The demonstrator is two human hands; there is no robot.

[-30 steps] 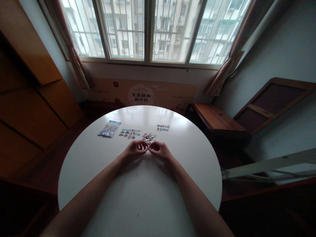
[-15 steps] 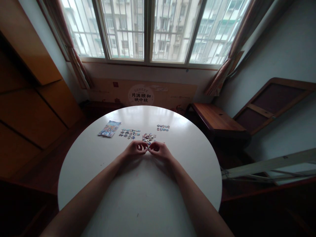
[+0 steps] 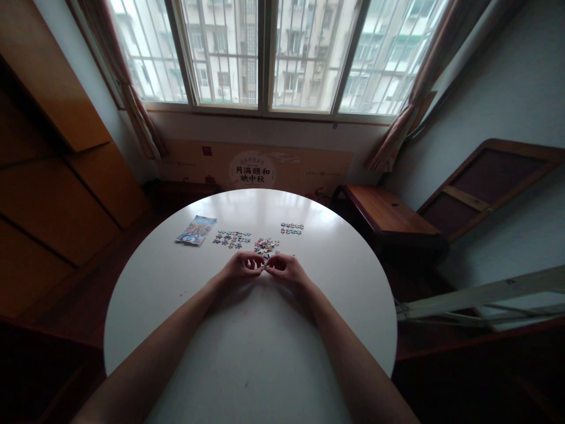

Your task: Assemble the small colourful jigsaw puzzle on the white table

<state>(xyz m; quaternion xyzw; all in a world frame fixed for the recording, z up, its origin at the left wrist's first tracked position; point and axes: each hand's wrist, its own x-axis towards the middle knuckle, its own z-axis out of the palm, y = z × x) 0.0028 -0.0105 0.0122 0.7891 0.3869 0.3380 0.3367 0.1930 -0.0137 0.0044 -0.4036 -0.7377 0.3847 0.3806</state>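
My left hand (image 3: 242,266) and my right hand (image 3: 285,268) meet fingertip to fingertip over the white round table (image 3: 260,365). Both are closed in a pinch on a small jigsaw puzzle piece (image 3: 265,265), mostly covered by the fingers. Just beyond them lies a loose heap of puzzle pieces (image 3: 266,245). Left of the heap, more pieces (image 3: 232,238) are spread in rows. Two short rows of pieces (image 3: 292,228) lie farther back on the right. A colourful picture sheet or packet (image 3: 196,230) rests at the left.
Behind the table, a printed board (image 3: 309,165) leans under the barred window (image 3: 304,53). A wooden bench-like table (image 3: 388,212) stands at the back right, near a framed panel (image 3: 489,176). Wooden cabinets (image 3: 88,206) line the left side.
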